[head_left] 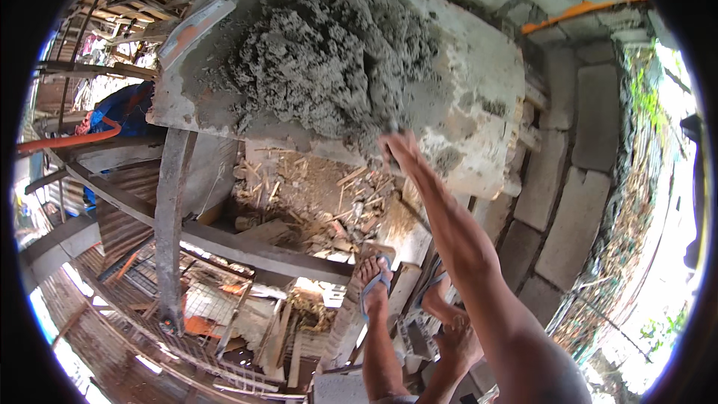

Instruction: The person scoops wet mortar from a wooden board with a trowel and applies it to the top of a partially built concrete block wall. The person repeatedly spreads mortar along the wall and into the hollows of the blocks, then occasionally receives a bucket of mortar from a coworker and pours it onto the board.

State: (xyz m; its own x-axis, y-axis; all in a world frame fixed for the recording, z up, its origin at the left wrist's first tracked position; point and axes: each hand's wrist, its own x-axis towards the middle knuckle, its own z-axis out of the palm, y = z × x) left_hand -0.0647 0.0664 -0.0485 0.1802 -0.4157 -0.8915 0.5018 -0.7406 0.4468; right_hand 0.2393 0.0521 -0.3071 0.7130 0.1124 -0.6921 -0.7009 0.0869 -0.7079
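Note:
A large heap of wet grey mortar [321, 60] lies on a pale, mortar-smeared board [482, 67]. At the heap's near edge is my right hand [400, 148], arm stretched forward and fingers closed. Whatever it grips is blurred and lost against the grey mortar just beyond the fingers. Much lower in the view, my left hand [458, 340] is beside my right lower leg, fingers bent downward; whether it holds anything does not show.
My feet, in blue-grey flip-flops [374, 284], stand on narrow supports above rubble and wood scraps [336, 209]. A concrete block wall [565, 179] runs along the right. At left are a grey post [170, 232], a beam [277, 251] and an orange hose [75, 138].

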